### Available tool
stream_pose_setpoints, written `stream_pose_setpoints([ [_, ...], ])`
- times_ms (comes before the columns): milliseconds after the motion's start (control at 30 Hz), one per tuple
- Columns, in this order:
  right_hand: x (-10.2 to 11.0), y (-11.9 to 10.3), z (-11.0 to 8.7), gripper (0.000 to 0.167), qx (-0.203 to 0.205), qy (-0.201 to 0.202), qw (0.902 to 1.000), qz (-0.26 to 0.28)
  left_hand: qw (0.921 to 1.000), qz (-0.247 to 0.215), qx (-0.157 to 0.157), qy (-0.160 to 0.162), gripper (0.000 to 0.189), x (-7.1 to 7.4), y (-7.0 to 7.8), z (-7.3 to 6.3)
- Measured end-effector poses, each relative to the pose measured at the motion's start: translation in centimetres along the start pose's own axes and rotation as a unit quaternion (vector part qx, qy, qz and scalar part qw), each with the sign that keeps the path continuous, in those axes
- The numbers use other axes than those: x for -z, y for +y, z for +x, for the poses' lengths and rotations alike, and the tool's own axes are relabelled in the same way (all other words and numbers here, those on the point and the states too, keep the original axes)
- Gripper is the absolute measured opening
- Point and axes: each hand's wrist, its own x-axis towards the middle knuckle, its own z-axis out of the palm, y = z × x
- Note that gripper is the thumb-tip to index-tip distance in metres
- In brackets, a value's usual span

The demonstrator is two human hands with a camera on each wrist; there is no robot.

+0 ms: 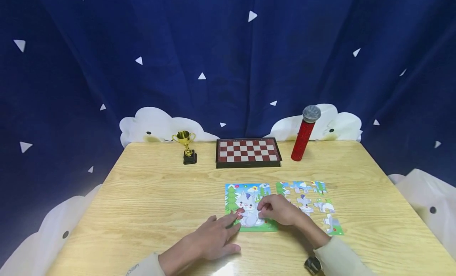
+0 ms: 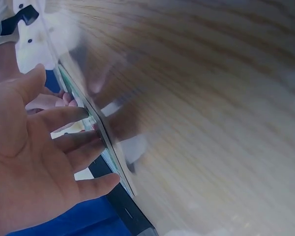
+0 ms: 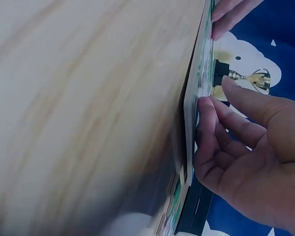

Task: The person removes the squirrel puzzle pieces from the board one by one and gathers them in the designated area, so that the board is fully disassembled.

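A colourful jigsaw puzzle (image 1: 249,205) with a white cartoon animal lies flat on the wooden table (image 1: 149,197). My left hand (image 1: 228,228) rests flat beside it, straight fingers touching its near left corner. In the left wrist view, the left hand (image 2: 83,147) is spread, with its fingertips (image 2: 96,142) against the puzzle's edge (image 2: 105,147). My right hand (image 1: 265,208) lies over the puzzle's right part, fingers bent. The right wrist view shows the right hand (image 3: 214,98) with bent fingertips (image 3: 204,105) pressing the puzzle's face (image 3: 202,64). What lies under them is hidden.
Several loose puzzle pieces (image 1: 306,199) lie to the right of the puzzle, one (image 1: 333,225) nearer the front. At the back stand a small gold trophy (image 1: 185,146), a red-and-white chessboard (image 1: 247,151) and an upright red microphone (image 1: 304,138). Blue curtains surround the table.
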Motion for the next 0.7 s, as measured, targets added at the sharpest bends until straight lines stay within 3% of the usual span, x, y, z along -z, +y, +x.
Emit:
stream_pose_setpoints([
  [700,-1.2,-1.3,0.2,0.008,-0.044,-0.001,0.9988,0.022,0.9997,0.018,0.01,-0.012,0.069,0.4,0.8,-0.1],
])
